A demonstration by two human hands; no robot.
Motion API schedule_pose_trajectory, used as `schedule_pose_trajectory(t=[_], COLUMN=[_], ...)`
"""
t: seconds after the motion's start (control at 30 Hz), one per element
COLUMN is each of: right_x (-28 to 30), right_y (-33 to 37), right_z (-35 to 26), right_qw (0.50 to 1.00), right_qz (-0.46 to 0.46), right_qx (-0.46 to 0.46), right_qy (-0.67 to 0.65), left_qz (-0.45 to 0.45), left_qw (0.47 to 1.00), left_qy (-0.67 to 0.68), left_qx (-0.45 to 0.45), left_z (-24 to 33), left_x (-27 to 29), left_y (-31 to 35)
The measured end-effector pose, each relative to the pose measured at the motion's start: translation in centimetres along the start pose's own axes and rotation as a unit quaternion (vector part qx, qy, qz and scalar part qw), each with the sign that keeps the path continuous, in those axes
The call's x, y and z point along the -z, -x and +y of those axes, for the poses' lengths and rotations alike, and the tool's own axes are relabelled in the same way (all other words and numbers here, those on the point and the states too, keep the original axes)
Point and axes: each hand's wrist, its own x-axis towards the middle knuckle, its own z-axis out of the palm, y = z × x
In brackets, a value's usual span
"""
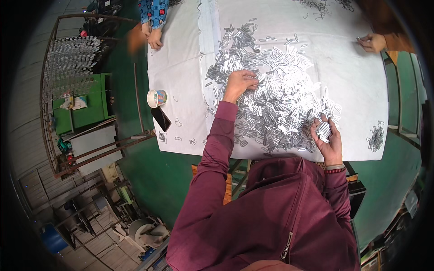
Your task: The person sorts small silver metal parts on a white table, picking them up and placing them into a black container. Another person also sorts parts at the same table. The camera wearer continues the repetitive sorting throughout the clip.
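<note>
A wide heap of small, elongated silver metal pieces [275,104] lies spread over the white-covered table [181,122]. Over the heap's left part, my left hand [242,83] reaches with its fingers curled and drawn together. Whatever its fingertips may hold is too small to make out. Near the table's front edge, at the right end of the heap, my right hand [332,147] is turned palm up. Its fingers wrap round a bunch of metal pieces [323,130] lying side by side.
At the table's left edge stand a white tub [157,98] and a dark phone [161,119]. Small piles of thin wire hooks [375,137] lie at the front right corner and the far edge. Co-workers' hands [155,39] and another hand [373,43] rest at the far sides.
</note>
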Motion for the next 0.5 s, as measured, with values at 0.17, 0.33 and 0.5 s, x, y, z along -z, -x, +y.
schedule_pose_trajectory(t=[0.17,0.33,0.5], right_x=[-0.7,-1.5,-3.9], right_y=[-0.6,-3.5,-4.3], right_z=[1.1,2.7,3.9], right_qw=[0.999,0.997,0.996], right_qz=[0.021,-0.030,0.020], right_qx=[-0.012,-0.076,-0.070], right_qy=[0.027,0.000,0.060], left_qz=[-0.020,-0.090,-0.131], left_qw=[1.000,0.994,0.990], left_qy=[0.002,0.053,-0.031], left_qx=[0.008,-0.005,-0.034], left_z=[1.6,3.6,3.4], left_x=[-1.1,-4.6,-8.7], left_y=[1.5,3.9,7.7])
